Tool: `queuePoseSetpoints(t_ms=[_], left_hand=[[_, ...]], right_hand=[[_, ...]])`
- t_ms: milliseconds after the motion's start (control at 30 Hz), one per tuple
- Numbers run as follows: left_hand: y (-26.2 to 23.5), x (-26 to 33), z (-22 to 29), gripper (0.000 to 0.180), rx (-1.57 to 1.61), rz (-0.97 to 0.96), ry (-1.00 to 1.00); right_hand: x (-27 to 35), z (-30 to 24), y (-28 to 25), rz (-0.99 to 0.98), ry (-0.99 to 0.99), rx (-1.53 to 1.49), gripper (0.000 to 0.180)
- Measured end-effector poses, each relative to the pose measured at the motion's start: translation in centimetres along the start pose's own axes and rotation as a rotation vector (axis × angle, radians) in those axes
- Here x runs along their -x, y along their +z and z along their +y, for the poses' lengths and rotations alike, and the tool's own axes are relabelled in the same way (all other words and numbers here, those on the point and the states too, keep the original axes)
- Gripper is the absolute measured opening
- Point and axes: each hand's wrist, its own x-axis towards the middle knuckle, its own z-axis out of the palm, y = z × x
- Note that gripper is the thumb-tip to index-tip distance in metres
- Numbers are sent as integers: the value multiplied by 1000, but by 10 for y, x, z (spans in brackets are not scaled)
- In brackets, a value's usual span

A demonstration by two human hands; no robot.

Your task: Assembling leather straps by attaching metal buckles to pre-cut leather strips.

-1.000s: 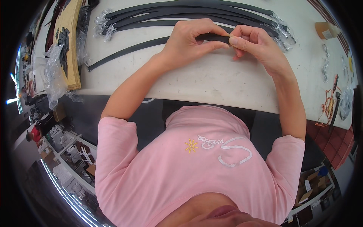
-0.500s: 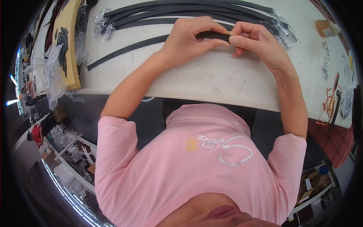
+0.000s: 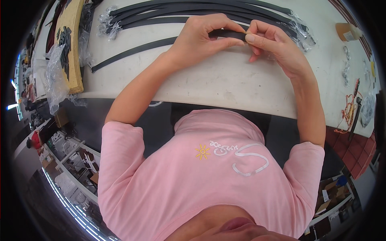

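Observation:
A long black belt strap (image 3: 136, 49) curves across the white tabletop, its far-left end resting near a wooden board. My left hand (image 3: 192, 42) grips it, thumb below and fingers above, leaving a gap where the strap shows. At the strap's right end, the thumb and forefinger of my right hand (image 3: 279, 46) pinch together, with the other fingers loosely curled. Fingertips of both hands nearly meet there. Whether the right fingers also hold something small is hidden. Behind the hands lies a bundle of black belts (image 3: 161, 15), their ends wrapped in clear plastic (image 3: 113, 29).
To the left a wooden board (image 3: 75, 76) carries a pile of small black strips (image 3: 65, 50), with plastic film (image 3: 56, 80) hanging beside it. An amber container (image 3: 348, 31) stands at the far right. Nearer, an orange cord (image 3: 346, 116) lies by the table edge.
Both hands keep their hold on the strap and have barely moved. The left hand sits slightly higher, and more of the strap shows between its thumb and fingers.

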Motion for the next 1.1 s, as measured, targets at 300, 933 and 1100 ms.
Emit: queuePoseSetpoints(t_ms=[300, 933, 1100], left_hand=[[-4, 1, 2, 28, 32, -15, -39], [4, 3, 8, 27, -93, -33, -5], [2, 3, 2, 26, 20, 31, -57]], right_hand=[[-1, 0, 1, 7, -12, -46, 25], [1, 2, 7, 52, -34, 11, 24], [2, -11, -1, 22, 65, -10, 25]])
